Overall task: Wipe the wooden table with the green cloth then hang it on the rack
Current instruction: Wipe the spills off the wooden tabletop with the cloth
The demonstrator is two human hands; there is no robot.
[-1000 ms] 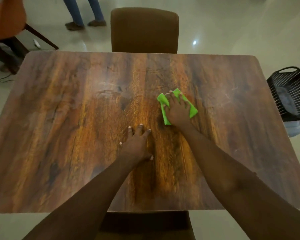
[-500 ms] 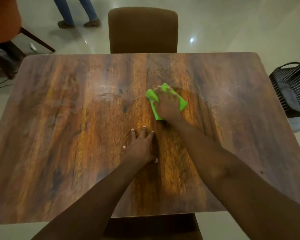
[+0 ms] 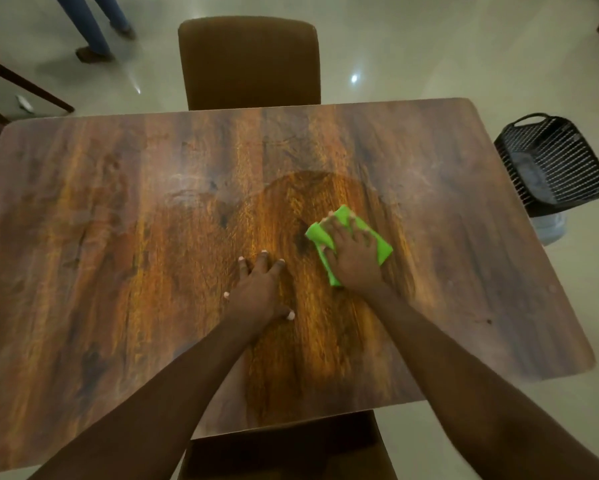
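Seen from the head, the right hand [image 3: 355,252] lies flat with fingers spread over the green cloth [image 3: 382,245], pressing it onto the tabletop [image 3: 118,237] right of centre to rub the wood, while the left hand [image 3: 260,289], fingers splayed and holding nothing, braces just beside it.

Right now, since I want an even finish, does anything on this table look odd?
Only a darker, glossier patch around the green cloth; the wooden table beyond looks dull and hazy. Nothing spilled or damaged.
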